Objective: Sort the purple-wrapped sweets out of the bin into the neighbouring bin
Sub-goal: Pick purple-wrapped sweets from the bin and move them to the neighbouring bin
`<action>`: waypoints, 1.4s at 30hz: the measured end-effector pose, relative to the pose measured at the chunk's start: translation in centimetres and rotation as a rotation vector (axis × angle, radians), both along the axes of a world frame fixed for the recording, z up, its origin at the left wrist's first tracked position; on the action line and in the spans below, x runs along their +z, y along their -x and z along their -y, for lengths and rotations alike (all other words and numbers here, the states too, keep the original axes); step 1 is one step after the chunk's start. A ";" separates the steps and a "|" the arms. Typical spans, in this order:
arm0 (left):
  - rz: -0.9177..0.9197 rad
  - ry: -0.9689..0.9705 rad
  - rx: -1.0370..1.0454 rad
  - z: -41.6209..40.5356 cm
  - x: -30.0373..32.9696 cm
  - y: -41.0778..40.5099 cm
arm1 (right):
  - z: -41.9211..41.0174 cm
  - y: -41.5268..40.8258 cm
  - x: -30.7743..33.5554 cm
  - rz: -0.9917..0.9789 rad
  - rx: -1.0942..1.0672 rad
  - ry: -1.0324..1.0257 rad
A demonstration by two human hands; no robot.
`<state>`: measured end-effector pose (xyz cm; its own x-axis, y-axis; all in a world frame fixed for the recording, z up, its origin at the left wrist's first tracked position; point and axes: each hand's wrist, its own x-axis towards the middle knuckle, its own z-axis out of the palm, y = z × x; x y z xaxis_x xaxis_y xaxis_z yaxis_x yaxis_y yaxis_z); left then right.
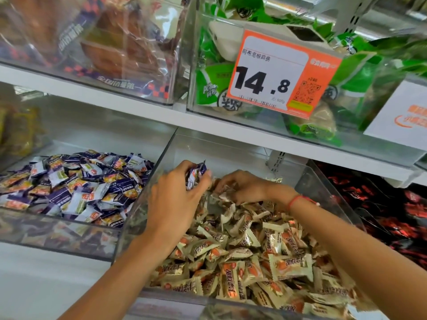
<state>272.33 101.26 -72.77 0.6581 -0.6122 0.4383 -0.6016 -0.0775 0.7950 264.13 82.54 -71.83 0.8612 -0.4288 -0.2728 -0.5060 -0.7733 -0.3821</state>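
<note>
Two clear bins sit side by side on the lower shelf. Nearest me, the middle bin (147,204) holds a heap of cream-and-gold wrapped sweets (242,257); both my forearms reach into it. My left hand (175,197) is raised above the heap near the bin's left wall, its fingers (203,179) curled and pinching a small bunch of purple-wrapped sweets (195,173). My right hand (245,187), with a red thread bracelet (298,200) at the wrist, rests on the cream pile further back, fingers bent down among the wrappers; whether they grip anything I cannot tell. To the left, the neighbouring bin (57,227) is filled with purple-and-white sweets (76,185). To the right lie dark red-printed packets (381,209). On the shelf above, an orange price tag (282,72) reads 14.8, before green packets (212,79).
</note>
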 end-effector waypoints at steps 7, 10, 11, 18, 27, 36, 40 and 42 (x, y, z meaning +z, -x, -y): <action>0.005 -0.017 -0.027 0.1 0.2 0.3 | -0.9 2.1 2.7 0.443 -0.294 -0.553; 0.023 -0.019 -0.025 -0.1 0.3 0.4 | -2.3 0.8 2.4 0.443 -0.279 -0.808; 0.024 -0.015 -0.020 -0.1 0.3 0.4 | -2.6 0.5 2.1 0.377 -0.230 -0.668; 0.025 -0.060 -0.032 0.0 0.1 0.2 | -4.3 0.0 -0.7 -0.012 0.162 0.062; 0.070 -0.072 -0.011 0.2 -0.3 -0.1 | -2.5 -1.0 -1.9 0.070 0.087 0.131; 0.021 -0.097 -0.008 0.6 -1.0 -0.4 | -3.3 -0.2 -0.1 0.203 0.265 0.561; 0.011 -0.112 -0.022 0.7 -1.0 -0.5 | -3.3 -0.2 -2.4 -0.115 0.315 0.371; -0.004 -0.115 -0.043 0.7 -1.1 -0.6 | -3.2 -0.4 -2.8 -0.120 0.295 0.385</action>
